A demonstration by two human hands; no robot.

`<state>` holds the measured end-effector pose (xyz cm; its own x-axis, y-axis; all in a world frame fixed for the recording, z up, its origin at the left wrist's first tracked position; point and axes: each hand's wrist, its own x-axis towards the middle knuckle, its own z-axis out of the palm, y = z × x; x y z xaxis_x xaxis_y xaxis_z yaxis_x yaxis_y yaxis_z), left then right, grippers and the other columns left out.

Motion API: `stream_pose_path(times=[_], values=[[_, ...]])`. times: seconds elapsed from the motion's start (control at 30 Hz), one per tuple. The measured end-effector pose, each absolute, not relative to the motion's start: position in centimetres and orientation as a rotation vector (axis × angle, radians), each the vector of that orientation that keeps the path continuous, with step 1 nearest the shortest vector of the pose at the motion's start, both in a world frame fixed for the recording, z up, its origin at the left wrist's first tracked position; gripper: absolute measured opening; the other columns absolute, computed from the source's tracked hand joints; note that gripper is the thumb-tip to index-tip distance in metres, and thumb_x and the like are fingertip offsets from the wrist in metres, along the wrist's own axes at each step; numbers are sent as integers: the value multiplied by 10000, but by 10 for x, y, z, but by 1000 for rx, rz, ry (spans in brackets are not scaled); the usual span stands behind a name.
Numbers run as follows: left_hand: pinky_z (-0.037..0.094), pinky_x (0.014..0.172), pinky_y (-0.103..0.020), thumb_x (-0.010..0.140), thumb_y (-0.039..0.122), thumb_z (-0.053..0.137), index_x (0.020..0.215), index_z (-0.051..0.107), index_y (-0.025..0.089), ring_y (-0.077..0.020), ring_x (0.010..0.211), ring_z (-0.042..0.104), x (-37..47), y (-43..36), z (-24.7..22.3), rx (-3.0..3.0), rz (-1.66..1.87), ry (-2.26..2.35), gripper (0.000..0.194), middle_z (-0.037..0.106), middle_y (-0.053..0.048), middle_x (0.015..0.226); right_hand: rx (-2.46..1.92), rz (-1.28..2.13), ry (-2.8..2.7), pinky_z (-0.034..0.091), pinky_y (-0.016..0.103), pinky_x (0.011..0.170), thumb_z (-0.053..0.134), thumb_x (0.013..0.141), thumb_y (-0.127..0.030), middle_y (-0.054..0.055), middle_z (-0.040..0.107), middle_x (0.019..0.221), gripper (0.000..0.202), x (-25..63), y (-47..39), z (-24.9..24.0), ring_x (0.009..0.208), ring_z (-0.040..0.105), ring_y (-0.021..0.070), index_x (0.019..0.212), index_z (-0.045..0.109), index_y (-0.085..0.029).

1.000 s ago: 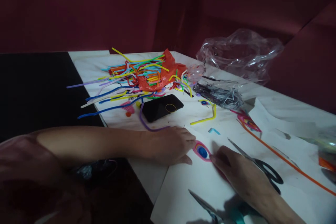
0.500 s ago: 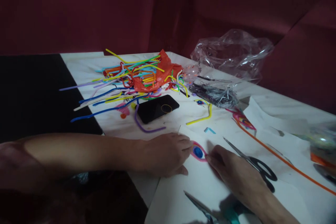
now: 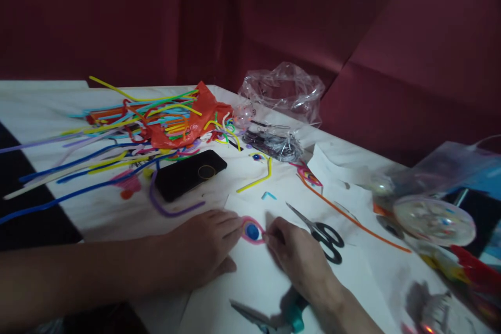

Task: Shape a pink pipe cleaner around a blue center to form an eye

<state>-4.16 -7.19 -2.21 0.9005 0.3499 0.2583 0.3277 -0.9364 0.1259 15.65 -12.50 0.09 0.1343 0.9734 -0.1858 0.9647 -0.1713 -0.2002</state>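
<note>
Lying nearest on the white paper, one pair of scissors is pointing its blades leftward. Beyond it, the left hand is lying flat and outstretched against one end of the pink-edged eye shape on that paper, while the right hand is pinching the other end, probably to steady so small a piece. Black-handled scissors are resting just beside the right hand, seemingly for easy reach. Farther off, a phone is lying on the bench before heaped coloured stems
</note>
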Motion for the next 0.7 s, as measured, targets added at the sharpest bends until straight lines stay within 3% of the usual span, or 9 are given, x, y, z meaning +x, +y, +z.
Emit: stream_pose_path(times=[0.27,0.7], values=[[391,998,-398,829,215,534,1275,483,60,-274,1195,491,-40,-73,-16,2998,257,570,475,522,-168,1308,-2404,272,-2068,496,321,735,508,966,-133,-1,583,774,92,147,-129,3,757,590,156,943,596,-127],[446,929,-418,818,160,494,1227,532,124,-276,1142,534,-41,-71,-20,3077,426,462,412,572,-141,1253,-2350,156,-2219,516,332,763,536,956,-129,26,567,913,63,144,-134,3,827,579,159,1001,577,-116]])
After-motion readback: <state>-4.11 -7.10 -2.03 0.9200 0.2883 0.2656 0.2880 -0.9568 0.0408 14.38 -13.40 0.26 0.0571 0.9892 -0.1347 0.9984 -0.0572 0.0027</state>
